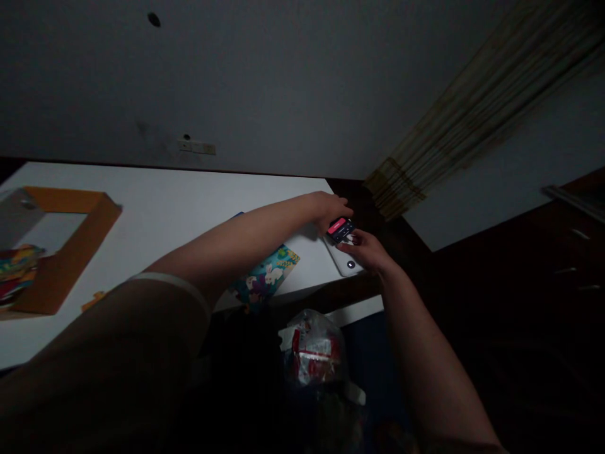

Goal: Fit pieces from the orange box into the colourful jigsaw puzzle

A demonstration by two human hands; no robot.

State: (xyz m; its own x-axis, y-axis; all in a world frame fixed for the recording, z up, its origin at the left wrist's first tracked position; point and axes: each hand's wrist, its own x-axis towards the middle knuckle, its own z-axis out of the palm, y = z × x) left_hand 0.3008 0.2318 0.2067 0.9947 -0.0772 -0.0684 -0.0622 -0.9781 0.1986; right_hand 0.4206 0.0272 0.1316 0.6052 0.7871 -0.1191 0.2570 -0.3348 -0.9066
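A dark phone [339,229] with a lit screen, pink at the top, is held over the right end of the white table. My left hand [329,209] reaches across from the left and is closed at the phone's far edge; its fingertips are partly hidden. At the phone's near end, my right hand [371,250] is closed, thumb and fingers around it. Small white shapes between those fingers are too dim to make out. Beneath the phone lies a white flat object [344,261] with a round dark mark, at the table's edge.
A picture book [267,277] with rabbits lies under my left forearm, at the near edge of the white table [155,195]. An orange-brown open box [78,252] stands at left. Below the table is a clear plastic bag [314,347] with red packaging. A curtain [401,180] hangs at right.
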